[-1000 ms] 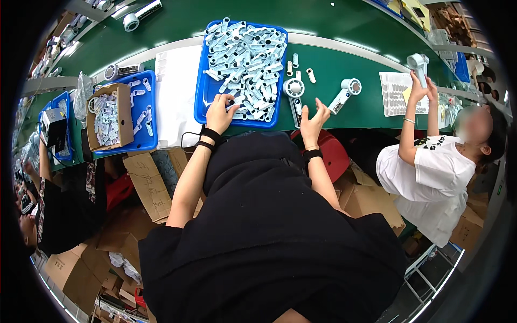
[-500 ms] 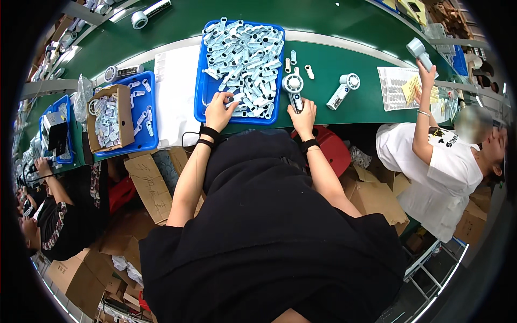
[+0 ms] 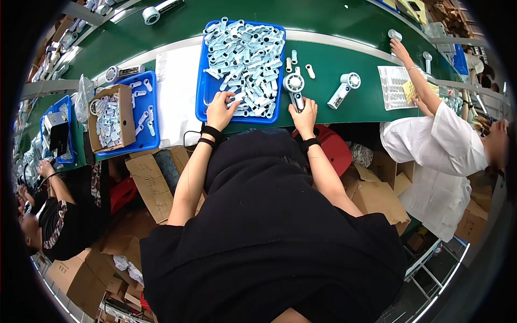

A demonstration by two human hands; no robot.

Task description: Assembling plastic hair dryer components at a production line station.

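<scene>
Head view: right hand [image 3: 305,116], open one second ago, now grips the fan [image 3: 294,82], securing it; left hand [image 3: 219,112] curls over the blue tray [image 3: 211,89], its hold unclear.

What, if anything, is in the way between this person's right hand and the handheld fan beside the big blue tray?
Nothing visible. The right hand has its fingers around the lower handle of the handheld fan; the blue tray lies to their left.
</scene>
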